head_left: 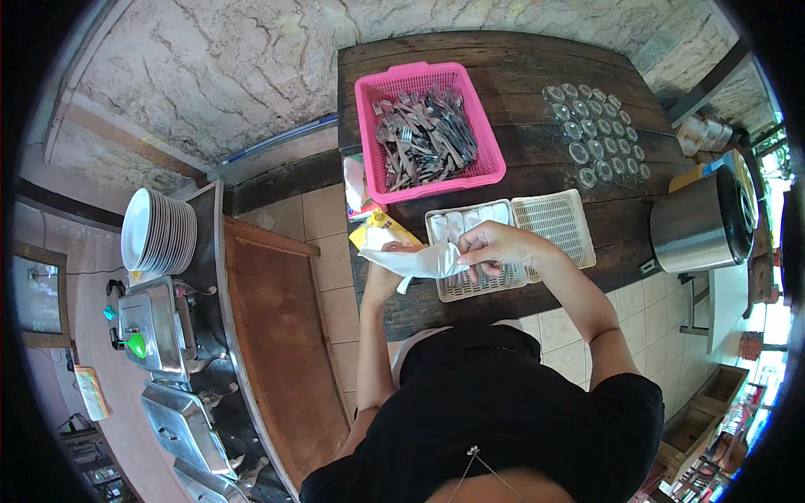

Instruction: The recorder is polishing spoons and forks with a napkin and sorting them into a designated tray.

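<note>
A white paper napkin (pixel 417 261) is stretched between my two hands above the near edge of the dark wooden table (pixel 520 71). My left hand (pixel 385 274) holds its left end from below. My right hand (pixel 490 246) pinches its right end, fingers curled over it. Just beyond my hands lies a white slotted tray (pixel 464 287) with rolled white napkins at its far end. A pink plastic basket (pixel 371 142) full of metal forks and spoons stands farther back.
A second white slotted tray (pixel 555 221) lies to the right. Several upturned glasses (pixel 594 134) stand at the far right, a steel pot (pixel 698 224) at the right edge. A stack of white plates (pixel 156 230) and steel chafing dishes (pixel 153 323) are on the left counter.
</note>
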The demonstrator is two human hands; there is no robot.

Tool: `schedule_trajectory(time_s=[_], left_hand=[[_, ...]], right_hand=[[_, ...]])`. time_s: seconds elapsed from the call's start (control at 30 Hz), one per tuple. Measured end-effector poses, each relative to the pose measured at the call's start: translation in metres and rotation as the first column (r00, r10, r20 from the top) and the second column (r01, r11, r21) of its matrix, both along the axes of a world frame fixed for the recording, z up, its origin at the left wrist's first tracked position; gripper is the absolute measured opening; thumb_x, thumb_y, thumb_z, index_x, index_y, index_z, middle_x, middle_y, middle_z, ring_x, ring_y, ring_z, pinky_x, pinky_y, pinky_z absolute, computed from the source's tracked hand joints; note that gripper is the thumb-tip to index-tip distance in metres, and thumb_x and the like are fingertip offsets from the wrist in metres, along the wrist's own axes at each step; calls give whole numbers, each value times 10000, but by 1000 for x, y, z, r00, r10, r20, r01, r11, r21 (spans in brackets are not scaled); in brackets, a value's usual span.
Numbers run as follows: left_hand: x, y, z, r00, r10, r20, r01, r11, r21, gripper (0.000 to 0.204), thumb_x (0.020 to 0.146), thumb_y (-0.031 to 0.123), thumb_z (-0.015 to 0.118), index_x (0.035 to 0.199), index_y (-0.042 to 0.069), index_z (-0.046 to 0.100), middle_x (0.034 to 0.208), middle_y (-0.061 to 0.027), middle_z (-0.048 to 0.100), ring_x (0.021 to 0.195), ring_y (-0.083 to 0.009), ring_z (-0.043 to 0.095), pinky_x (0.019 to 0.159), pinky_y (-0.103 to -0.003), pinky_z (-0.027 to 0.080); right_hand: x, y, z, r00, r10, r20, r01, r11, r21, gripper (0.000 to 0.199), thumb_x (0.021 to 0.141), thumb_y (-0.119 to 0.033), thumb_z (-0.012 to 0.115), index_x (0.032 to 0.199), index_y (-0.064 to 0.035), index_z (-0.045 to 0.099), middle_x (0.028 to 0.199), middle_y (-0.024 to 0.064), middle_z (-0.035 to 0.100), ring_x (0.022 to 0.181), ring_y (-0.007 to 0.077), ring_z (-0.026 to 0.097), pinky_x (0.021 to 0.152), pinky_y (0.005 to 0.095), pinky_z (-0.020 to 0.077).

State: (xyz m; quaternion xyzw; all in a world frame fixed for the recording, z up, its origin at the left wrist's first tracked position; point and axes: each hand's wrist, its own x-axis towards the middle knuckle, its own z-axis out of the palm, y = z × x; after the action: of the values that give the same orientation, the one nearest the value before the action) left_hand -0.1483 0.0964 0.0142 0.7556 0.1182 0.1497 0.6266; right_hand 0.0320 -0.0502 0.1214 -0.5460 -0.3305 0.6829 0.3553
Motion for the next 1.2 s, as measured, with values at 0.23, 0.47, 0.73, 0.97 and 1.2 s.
schedule_trajectory(time_s=[0.23,0.47,0.73,0.97,1.2], left_hand=[[-2,-10,-16,969,231,83,-244,948,205,183,675,44,629,841,-21,585,764,-99,611,659,-144,559,578,-270,433],[10,-48,7,944,324,-70,-317,944,95,117,743,82,578,804,-17,587,666,-77,610,544,-112,536,522,-252,421],[25,-67,8,953,303,11,-303,950,78,138,757,136,592,804,10,625,605,-48,608,433,-58,474,416,-226,375],[31,-67,18,963,265,-56,-270,945,-185,157,802,110,536,841,-27,603,681,-32,624,554,-48,501,527,-210,405],[38,-52,34,941,338,-10,-298,815,-497,205,818,127,515,876,-60,575,734,-94,622,635,-114,577,618,-217,455]], right_hand=[[13,-5,-4,981,-175,84,173,985,24,137,797,-127,530,766,7,523,594,91,555,346,43,362,329,170,259],[21,0,-26,916,-379,134,375,925,53,140,791,-125,542,766,13,531,579,79,550,346,46,355,319,174,257],[16,0,-51,821,-514,250,490,858,155,129,779,-114,549,750,11,533,551,63,542,362,56,397,324,192,263],[-6,0,-55,396,-480,782,270,876,401,135,729,-151,566,773,-32,518,581,114,561,519,251,566,466,343,411],[-34,-2,-55,173,-419,891,-100,893,439,105,742,-159,516,775,-64,487,590,105,558,529,258,569,444,361,428]])
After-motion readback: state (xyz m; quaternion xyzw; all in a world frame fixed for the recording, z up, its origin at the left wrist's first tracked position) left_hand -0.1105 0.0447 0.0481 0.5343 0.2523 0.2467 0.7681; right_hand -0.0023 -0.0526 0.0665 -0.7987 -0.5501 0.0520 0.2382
